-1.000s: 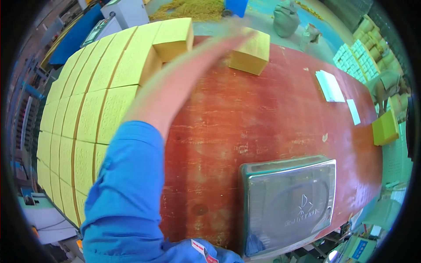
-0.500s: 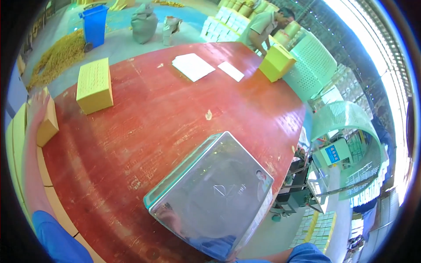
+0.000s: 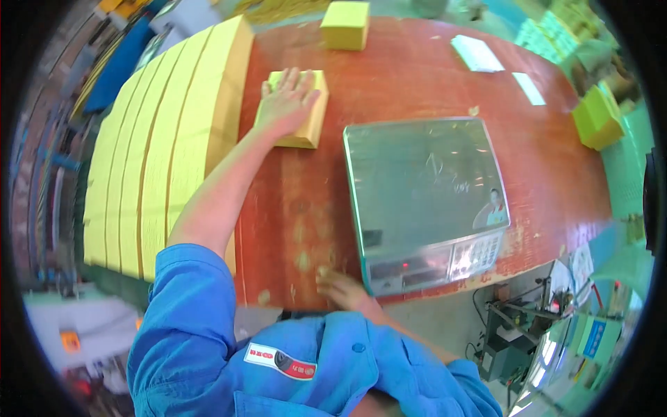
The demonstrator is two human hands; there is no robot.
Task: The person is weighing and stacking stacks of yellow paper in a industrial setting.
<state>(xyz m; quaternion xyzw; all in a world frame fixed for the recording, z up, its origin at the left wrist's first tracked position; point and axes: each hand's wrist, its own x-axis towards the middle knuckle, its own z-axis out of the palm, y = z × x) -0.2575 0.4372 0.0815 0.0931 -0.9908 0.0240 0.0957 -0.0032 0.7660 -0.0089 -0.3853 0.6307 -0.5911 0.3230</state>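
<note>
My left hand [image 3: 286, 101] lies flat on top of a yellow paper stack [image 3: 306, 119] on the red table [image 3: 410, 83], fingers spread, just right of the long yellow rows. A blue sleeve covers my upper arm. My right hand [image 3: 344, 288] rests at the table's near edge, beside the front left corner of a weighing scale [image 3: 424, 198] with a bare steel pan. The right hand's fingers look curled and blurred; nothing shows in them.
Long rows of yellow paper stacks [image 3: 163, 146] fill the table's left side. Another yellow stack [image 3: 345, 24] sits at the far edge, one more [image 3: 597, 118] at the right edge. Two white sheets [image 3: 477, 53] lie at the far right. Machinery stands below the table's right edge.
The view swung back toward the left side. My left hand, raised over the rows a second ago, now rests on a yellow stack drawn out beside the scale.
</note>
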